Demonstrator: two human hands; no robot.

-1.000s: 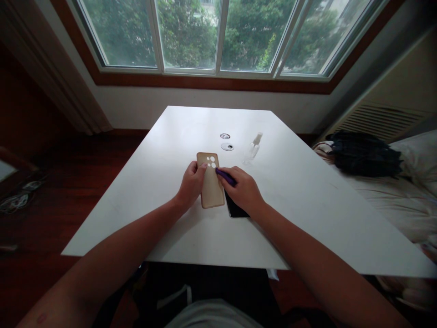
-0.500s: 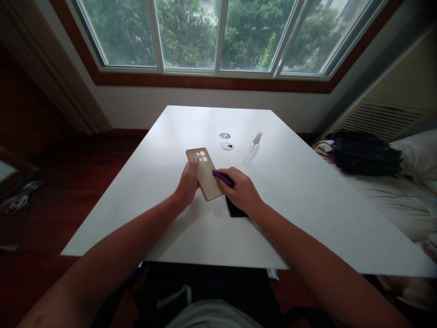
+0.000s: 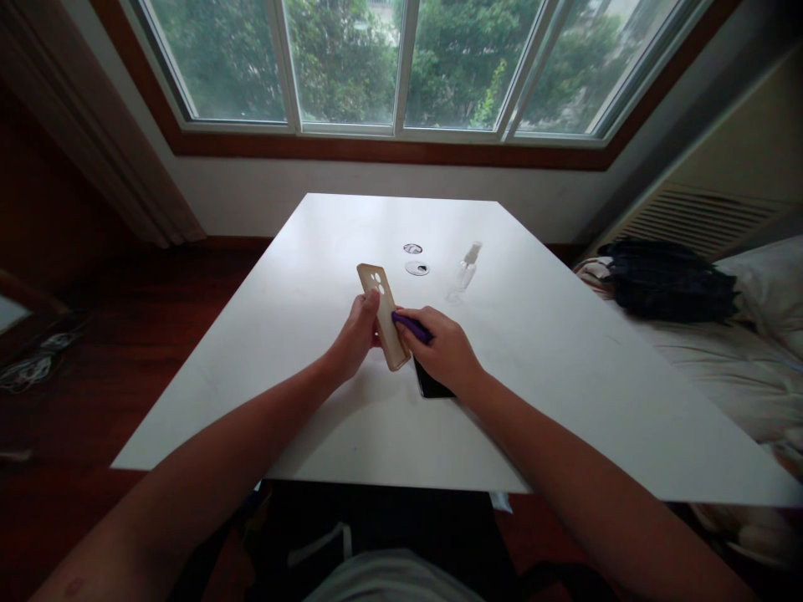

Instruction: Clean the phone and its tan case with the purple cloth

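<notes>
A yellowed, see-through phone case (image 3: pixel 390 333) with camera cut-outs at its top is held tilted above the table by my left hand (image 3: pixel 359 333), thumb on its face near the holes. My right hand (image 3: pixel 442 344) is closed around a purple handheld tool (image 3: pixel 414 327), whose tip meets the right edge of the case; its exact kind cannot be made out. Beneath my right hand, a black phone (image 3: pixel 432 385) lies flat, partly covered by the hand.
On the white table (image 3: pixel 314 242) stands a clear spray bottle (image 3: pixel 465 269) at the right. Two small round discs, one nearer (image 3: pixel 417 268) and one farther (image 3: pixel 412 248), lie left of it. A dark bundle of cloth (image 3: pixel 671 280) rests on the bed at right.
My left hand has moved right and turned the phone case so it appears narrower, more edge-on. My right hand and the purple tool have hardly moved.
</notes>
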